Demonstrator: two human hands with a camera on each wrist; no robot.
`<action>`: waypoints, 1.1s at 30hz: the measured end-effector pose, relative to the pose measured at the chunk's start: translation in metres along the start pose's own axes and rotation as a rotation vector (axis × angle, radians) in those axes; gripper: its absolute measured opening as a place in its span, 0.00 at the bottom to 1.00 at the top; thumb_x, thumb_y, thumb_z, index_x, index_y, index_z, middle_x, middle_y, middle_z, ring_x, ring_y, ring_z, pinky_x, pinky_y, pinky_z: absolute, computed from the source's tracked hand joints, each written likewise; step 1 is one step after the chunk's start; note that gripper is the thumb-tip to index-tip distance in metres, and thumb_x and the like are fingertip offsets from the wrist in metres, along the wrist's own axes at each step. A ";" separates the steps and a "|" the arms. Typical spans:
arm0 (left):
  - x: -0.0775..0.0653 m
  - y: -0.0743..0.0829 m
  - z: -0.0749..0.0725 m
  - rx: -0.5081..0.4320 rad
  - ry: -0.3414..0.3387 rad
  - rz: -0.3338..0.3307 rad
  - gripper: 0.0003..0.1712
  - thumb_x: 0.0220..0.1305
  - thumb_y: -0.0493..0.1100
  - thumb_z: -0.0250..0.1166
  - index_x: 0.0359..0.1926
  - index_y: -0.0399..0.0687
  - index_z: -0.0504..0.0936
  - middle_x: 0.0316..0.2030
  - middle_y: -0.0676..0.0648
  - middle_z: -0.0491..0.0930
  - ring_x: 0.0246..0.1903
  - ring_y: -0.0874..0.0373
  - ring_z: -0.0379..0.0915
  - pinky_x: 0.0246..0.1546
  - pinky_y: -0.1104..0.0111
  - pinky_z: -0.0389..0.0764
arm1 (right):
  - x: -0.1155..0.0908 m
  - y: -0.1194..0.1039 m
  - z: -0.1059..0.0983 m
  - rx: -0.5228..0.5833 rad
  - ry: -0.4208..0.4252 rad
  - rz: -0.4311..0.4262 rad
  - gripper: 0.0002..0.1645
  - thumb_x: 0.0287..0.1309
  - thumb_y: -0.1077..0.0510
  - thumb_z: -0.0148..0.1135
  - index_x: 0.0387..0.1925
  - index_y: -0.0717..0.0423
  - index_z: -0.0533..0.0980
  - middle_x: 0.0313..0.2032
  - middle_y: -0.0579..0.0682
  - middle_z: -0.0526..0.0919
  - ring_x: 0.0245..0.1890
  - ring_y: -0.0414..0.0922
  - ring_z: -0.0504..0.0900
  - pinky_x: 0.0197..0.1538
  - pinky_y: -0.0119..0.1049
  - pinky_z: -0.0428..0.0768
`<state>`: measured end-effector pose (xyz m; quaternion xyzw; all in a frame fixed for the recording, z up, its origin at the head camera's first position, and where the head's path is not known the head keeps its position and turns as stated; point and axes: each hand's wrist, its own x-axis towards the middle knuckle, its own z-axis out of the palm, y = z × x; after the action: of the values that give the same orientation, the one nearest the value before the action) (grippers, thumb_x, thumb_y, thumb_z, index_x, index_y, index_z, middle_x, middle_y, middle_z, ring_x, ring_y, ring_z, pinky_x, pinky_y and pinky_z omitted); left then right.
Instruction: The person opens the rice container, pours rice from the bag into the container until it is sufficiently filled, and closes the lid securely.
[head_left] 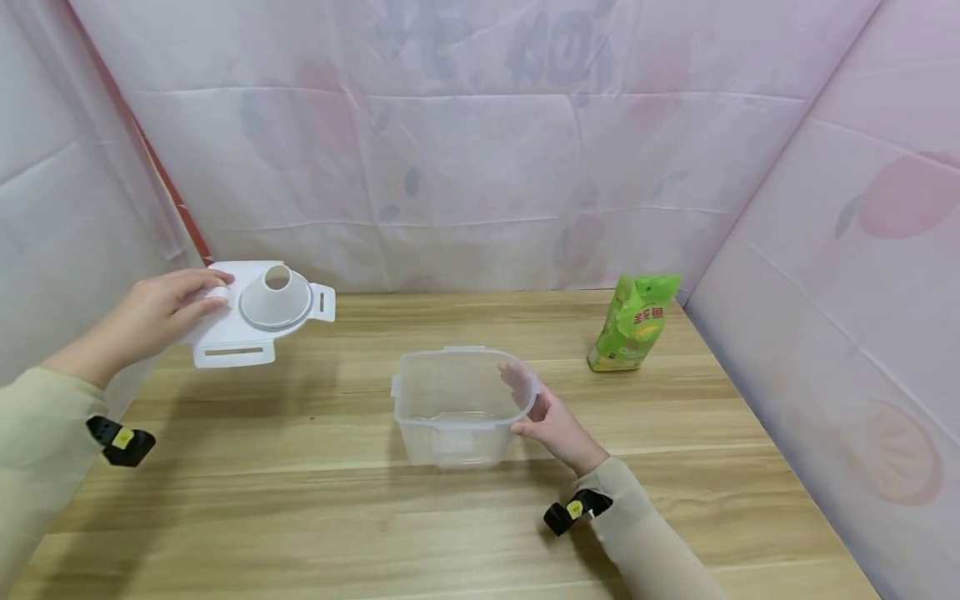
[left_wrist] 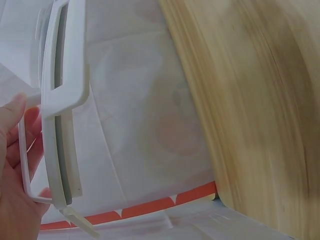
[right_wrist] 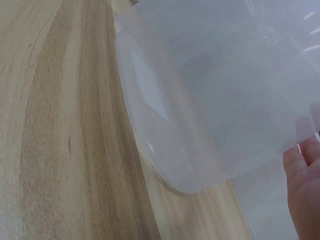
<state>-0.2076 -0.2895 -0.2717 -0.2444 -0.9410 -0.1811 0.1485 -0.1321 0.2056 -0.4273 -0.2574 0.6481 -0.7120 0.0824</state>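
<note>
My left hand (head_left: pixel 168 308) grips the handle of a white plastic lid (head_left: pixel 225 325) and holds it up over the left side of the table. A round cone-shaped spout rises from the lid, and slotted clip flaps stick out at its edges. In the left wrist view the fingers curl round the lid's handle (left_wrist: pixel 24 155), with a grey seal along the lid's edge. My right hand (head_left: pixel 551 421) holds the right side of a clear plastic container (head_left: pixel 457 446), thumb at the rim and fingers behind the wall. The container stands upright on the table with its top uncovered.
A green packet (head_left: pixel 633 325) with printed lettering stands at the back right of the wooden table (head_left: pixel 337 517). Pale printed curtains (head_left: pixel 465 167) hang behind the table and along both sides.
</note>
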 end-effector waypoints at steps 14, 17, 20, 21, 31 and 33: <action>0.018 -0.009 0.007 0.023 -0.065 -0.035 0.12 0.63 0.33 0.59 0.45 0.28 0.74 0.48 0.26 0.73 0.51 0.29 0.64 0.52 0.33 0.52 | -0.001 0.002 0.001 0.001 0.011 0.003 0.51 0.51 0.60 0.68 0.70 0.58 0.50 0.69 0.60 0.52 0.69 0.49 0.51 0.66 0.30 0.53; 0.020 -0.011 0.009 0.032 -0.091 -0.056 0.12 0.64 0.34 0.58 0.46 0.29 0.74 0.49 0.26 0.72 0.52 0.28 0.62 0.53 0.31 0.47 | -0.001 0.002 0.001 0.003 0.011 0.001 0.50 0.51 0.62 0.68 0.70 0.59 0.50 0.69 0.60 0.52 0.69 0.48 0.51 0.66 0.29 0.53; 0.023 -0.014 0.010 0.044 -0.110 -0.065 0.12 0.65 0.35 0.57 0.46 0.30 0.74 0.49 0.27 0.72 0.52 0.28 0.61 0.54 0.29 0.43 | -0.001 0.001 0.000 0.008 0.014 0.003 0.51 0.51 0.61 0.68 0.70 0.59 0.50 0.69 0.60 0.52 0.69 0.48 0.51 0.66 0.29 0.53; 0.024 -0.014 0.011 0.046 -0.115 -0.066 0.12 0.65 0.36 0.57 0.46 0.30 0.73 0.49 0.27 0.72 0.53 0.28 0.61 0.54 0.29 0.41 | -0.001 0.001 0.000 0.007 0.016 0.005 0.51 0.51 0.61 0.68 0.70 0.59 0.50 0.69 0.60 0.52 0.69 0.49 0.50 0.66 0.29 0.53; 0.032 -0.019 0.016 0.096 -0.144 -0.063 0.13 0.64 0.34 0.57 0.44 0.26 0.72 0.48 0.26 0.71 0.53 0.29 0.61 0.58 0.32 0.39 | -0.001 0.002 0.000 0.018 0.016 0.013 0.52 0.51 0.61 0.68 0.70 0.61 0.48 0.69 0.61 0.51 0.69 0.51 0.49 0.66 0.29 0.53; 0.034 -0.020 0.019 0.106 -0.152 -0.041 0.13 0.62 0.33 0.58 0.44 0.25 0.72 0.46 0.25 0.71 0.51 0.29 0.63 0.57 0.35 0.49 | -0.001 0.002 0.000 0.023 0.015 0.012 0.52 0.51 0.61 0.68 0.70 0.62 0.49 0.69 0.61 0.51 0.69 0.51 0.49 0.66 0.29 0.52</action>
<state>-0.2496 -0.2840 -0.2811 -0.2302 -0.9625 -0.1152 0.0859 -0.1315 0.2053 -0.4299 -0.2472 0.6420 -0.7208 0.0847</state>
